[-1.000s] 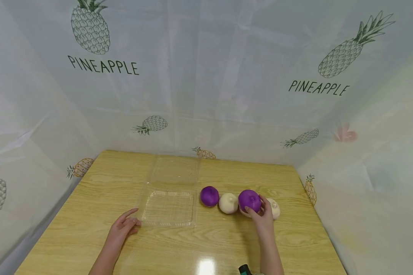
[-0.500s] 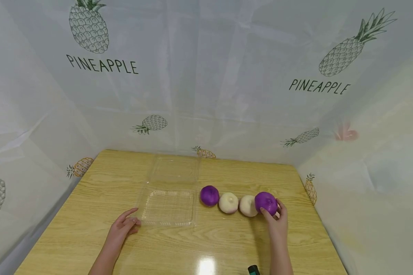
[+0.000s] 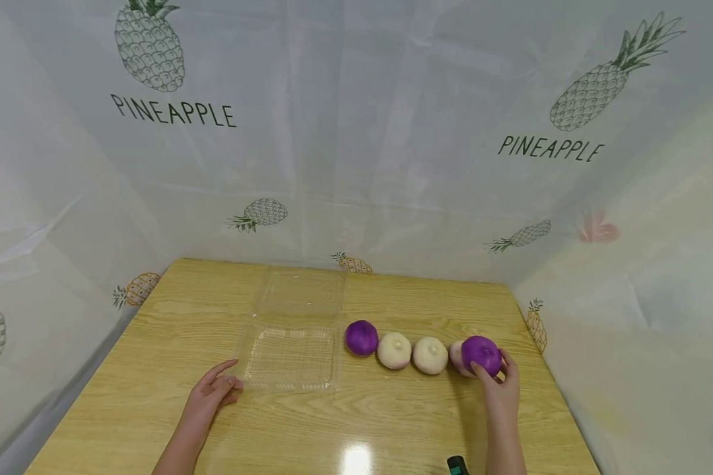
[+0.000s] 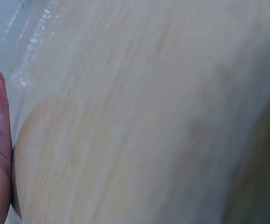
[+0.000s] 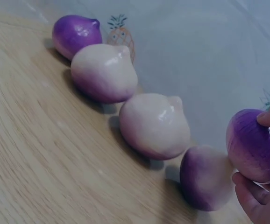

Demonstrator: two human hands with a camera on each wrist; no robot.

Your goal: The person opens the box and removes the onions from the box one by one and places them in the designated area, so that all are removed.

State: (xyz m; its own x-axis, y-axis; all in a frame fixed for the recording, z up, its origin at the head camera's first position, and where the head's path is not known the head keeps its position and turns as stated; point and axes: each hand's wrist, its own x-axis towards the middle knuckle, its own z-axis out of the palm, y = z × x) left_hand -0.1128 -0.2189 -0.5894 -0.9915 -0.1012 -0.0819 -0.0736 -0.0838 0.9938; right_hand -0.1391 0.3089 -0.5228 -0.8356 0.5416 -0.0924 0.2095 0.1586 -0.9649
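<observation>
My right hand (image 3: 502,382) grips a purple onion (image 3: 481,356) between thumb and fingers, at the right end of a row of onions. In the right wrist view the held onion (image 5: 254,147) appears raised beside a purple-and-white onion (image 5: 207,179), which it partly covers in the head view. To the left in the row sit two whitish onions, the nearer one (image 3: 430,355) and the farther one (image 3: 395,350), then a purple onion (image 3: 362,338). My left hand (image 3: 214,389) rests on the table with loose fingers at the left edge of a clear plastic clamshell box (image 3: 291,389).
The box's lid (image 3: 302,290) lies folded back toward the rear of the wooden table (image 3: 392,422). A pineapple-print curtain (image 3: 356,165) surrounds the back and sides. A dark-capped object (image 3: 456,464) shows at the bottom edge by the right forearm.
My right hand has carried the purple onion rightward past the second whitish onion, uncovering it, to the row's end. The left hand and the box have stayed put.
</observation>
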